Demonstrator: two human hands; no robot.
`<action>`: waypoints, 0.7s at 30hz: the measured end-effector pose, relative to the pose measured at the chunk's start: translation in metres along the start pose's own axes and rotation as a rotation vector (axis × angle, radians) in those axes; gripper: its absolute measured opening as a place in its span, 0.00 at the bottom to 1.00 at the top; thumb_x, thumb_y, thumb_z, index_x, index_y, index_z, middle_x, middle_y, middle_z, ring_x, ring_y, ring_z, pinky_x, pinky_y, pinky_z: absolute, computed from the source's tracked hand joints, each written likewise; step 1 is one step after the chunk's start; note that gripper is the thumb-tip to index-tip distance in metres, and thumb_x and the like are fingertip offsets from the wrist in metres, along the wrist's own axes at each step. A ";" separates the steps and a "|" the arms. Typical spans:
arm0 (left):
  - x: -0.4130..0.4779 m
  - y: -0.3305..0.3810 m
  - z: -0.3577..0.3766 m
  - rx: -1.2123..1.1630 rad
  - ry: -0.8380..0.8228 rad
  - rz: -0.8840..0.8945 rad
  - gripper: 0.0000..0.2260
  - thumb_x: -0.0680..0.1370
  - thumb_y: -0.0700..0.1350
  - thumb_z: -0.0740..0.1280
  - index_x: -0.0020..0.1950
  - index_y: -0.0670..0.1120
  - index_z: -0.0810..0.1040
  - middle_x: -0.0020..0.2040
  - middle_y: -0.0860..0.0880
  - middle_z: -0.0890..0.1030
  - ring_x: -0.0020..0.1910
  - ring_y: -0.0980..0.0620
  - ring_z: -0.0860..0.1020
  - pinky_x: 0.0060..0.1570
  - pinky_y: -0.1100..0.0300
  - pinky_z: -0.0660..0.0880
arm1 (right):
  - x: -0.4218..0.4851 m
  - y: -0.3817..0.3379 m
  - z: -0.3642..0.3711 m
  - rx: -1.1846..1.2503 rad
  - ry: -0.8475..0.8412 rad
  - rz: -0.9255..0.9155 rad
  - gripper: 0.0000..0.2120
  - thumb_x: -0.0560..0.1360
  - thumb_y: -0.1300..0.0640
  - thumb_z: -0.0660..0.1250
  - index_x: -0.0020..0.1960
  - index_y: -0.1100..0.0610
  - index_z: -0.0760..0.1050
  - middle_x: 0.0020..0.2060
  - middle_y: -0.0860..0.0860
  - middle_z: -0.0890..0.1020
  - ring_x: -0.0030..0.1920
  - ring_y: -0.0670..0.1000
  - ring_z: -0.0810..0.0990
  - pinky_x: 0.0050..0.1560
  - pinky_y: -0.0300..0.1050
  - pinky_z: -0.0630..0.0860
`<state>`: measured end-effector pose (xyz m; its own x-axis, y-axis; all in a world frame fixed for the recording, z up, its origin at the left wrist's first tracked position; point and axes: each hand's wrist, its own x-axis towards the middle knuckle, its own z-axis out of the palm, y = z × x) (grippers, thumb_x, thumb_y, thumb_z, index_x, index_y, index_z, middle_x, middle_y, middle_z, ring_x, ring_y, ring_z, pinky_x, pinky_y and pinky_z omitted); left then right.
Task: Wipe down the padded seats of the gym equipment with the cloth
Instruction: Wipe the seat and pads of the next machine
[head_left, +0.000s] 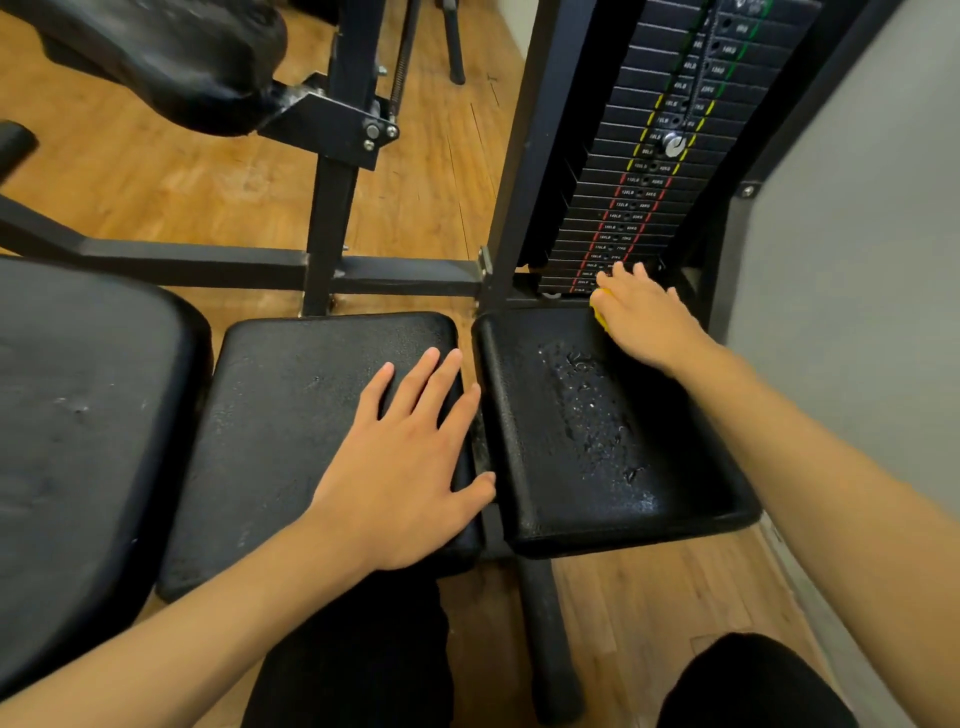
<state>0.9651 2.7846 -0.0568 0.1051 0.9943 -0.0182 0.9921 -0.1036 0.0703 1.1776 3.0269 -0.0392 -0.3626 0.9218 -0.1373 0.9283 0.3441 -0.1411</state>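
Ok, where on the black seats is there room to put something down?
The big left pad is bare. The middle pad is free on its left half, beside the left hand. The right pad is crowded: droplets down its middle, and the right hand holding the yellow cloth at its far corner.

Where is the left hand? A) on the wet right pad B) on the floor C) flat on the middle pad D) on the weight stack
C: the left hand lies with straight fingers on the middle pad; the right hand covers the yellow cloth at the right pad's far edge.
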 end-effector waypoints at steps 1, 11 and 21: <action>0.000 0.000 -0.001 0.000 0.003 -0.003 0.39 0.76 0.70 0.39 0.84 0.53 0.47 0.84 0.48 0.39 0.81 0.49 0.34 0.80 0.43 0.41 | -0.006 -0.001 0.001 -0.006 0.024 -0.020 0.22 0.85 0.51 0.48 0.74 0.58 0.64 0.76 0.57 0.62 0.79 0.58 0.54 0.73 0.69 0.55; -0.003 0.002 0.001 -0.035 0.030 -0.005 0.39 0.76 0.70 0.40 0.84 0.52 0.52 0.84 0.48 0.44 0.82 0.49 0.39 0.80 0.43 0.44 | -0.189 -0.007 0.031 -0.017 0.123 -0.072 0.27 0.84 0.47 0.42 0.82 0.50 0.47 0.81 0.45 0.47 0.80 0.44 0.41 0.79 0.48 0.44; 0.000 0.001 0.003 -0.047 0.023 0.009 0.38 0.77 0.69 0.42 0.84 0.51 0.51 0.84 0.47 0.42 0.82 0.47 0.37 0.80 0.41 0.44 | -0.102 -0.010 0.020 -0.076 0.120 -0.101 0.27 0.84 0.47 0.43 0.82 0.54 0.49 0.81 0.50 0.48 0.80 0.51 0.42 0.76 0.51 0.40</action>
<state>0.9658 2.7840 -0.0596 0.1116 0.9937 0.0056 0.9869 -0.1115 0.1168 1.2033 2.9255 -0.0430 -0.4459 0.8951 -0.0070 0.8929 0.4442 -0.0731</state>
